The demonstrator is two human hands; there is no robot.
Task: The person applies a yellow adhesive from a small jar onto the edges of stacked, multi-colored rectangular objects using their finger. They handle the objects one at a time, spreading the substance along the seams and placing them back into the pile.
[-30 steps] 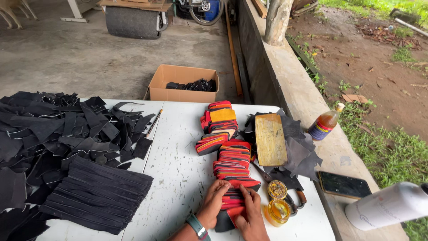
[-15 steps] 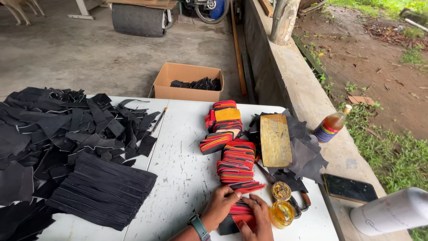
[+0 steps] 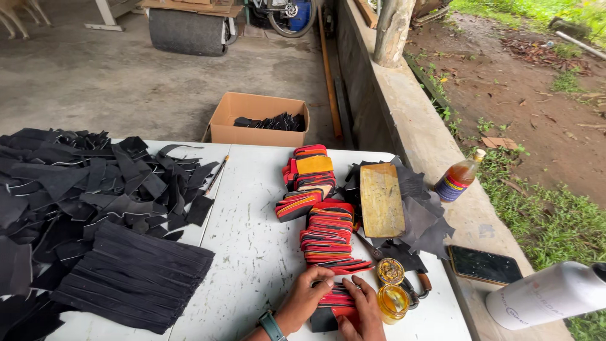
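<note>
The left hand (image 3: pixel 307 298) and right hand (image 3: pixel 360 309) are pressing flat, fingers loosely spread, on the near end of a row of red-and-black fabric pieces (image 3: pixel 328 233). Neither is gripping. An open glue jar (image 3: pixel 392 299) is sitting just right.

Two hands and part of one forearm show at the bottom edge of the head view. Left hand (image 3: pixel 307 300): bare, no glove, no ring visible. Left wrist carries a watch (image 3: pixel 272 326) with a dark teal strap, a narrow band lying flat round the wrist; its face is not in view. Forearm bare, no sleeve reaching the wrist. Right hand (image 3: pixel 361 309): bare, no glove; its wrist is cut off by the frame edge.
</note>
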